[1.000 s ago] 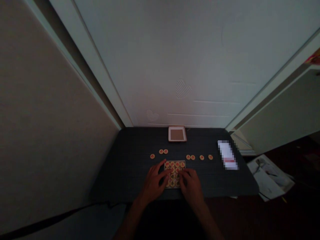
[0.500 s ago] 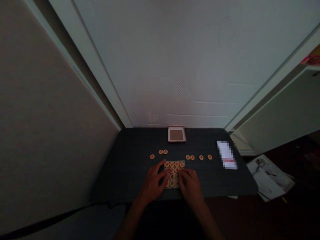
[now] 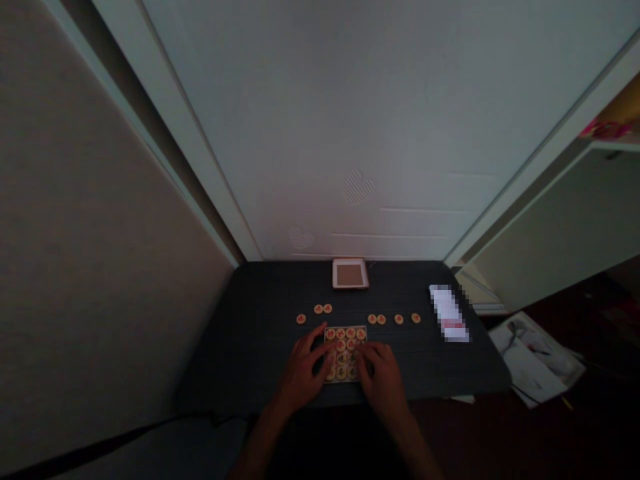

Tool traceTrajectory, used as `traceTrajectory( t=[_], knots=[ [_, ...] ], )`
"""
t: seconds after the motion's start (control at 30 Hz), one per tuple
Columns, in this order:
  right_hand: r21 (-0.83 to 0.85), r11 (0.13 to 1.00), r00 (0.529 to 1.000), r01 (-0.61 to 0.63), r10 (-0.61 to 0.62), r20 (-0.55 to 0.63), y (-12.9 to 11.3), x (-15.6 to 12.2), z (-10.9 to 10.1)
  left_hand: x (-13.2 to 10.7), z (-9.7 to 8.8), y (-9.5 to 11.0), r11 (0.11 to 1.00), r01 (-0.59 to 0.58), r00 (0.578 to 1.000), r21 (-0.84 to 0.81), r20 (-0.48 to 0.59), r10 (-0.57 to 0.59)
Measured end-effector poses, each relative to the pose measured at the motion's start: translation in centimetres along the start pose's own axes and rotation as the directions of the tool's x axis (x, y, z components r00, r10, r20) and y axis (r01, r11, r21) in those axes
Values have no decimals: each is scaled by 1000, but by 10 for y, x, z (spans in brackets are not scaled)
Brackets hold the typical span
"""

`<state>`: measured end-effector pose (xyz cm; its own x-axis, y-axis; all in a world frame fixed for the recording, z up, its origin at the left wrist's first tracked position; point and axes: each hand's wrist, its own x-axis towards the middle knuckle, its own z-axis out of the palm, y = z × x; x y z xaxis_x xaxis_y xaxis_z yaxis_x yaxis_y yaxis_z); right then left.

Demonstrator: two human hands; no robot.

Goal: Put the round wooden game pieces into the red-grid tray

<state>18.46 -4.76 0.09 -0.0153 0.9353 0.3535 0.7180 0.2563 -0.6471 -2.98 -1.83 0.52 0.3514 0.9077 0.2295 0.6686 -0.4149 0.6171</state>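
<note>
A shallow square box (image 3: 342, 382) near the table's front edge holds rows of round Chinese chess pieces (image 3: 341, 359), some marked red and some dark. My left hand (image 3: 301, 369) lies over the box's left side, fingers spread. One finger reaches along the far left corner, while the others rest on or just above the left pieces. On the right edge, my right hand (image 3: 383, 375) has its thumb and index finger apart, over the right-hand pieces. Both hands hide parts of the outer columns. No piece is seen lifted in either hand.
Beyond the box lie loose red-marked pieces: a single (image 3: 301, 319) and a pair (image 3: 323, 309) to the left, several (image 3: 399, 319) to the right. A box lid (image 3: 351, 273) stands at the back by the wall. A blurred white object (image 3: 449, 313) lies at the table's right.
The whole view has shifted slightly, moving the table down and left in the picture. My right fingers have drawn back a little, showing more of the middle pieces. My left hand stays nearly still.
</note>
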Motion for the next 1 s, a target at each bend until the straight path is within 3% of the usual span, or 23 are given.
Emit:
traceTrajectory(
  t=[0.2, 0.47, 0.7, 1.0],
  knots=[
    [58, 996, 990, -61, 68, -121, 20, 7, -13, 5, -2, -12, 986, 49, 986, -162, -148, -74],
    [112, 965, 954, -238, 254, -162, 56, 8, -18, 29, -19, -51, 984, 176, 923, -3, -347, -166],
    [166, 952, 941, -259, 287, -180, 59, 6, -15, 39, -25, -76, 976, 200, 936, 91, -313, -163],
    [169, 956, 942, -239, 270, -198, 58, 6, -16, 43, -29, -75, 977, 212, 945, 9, -258, -203]
  ],
)
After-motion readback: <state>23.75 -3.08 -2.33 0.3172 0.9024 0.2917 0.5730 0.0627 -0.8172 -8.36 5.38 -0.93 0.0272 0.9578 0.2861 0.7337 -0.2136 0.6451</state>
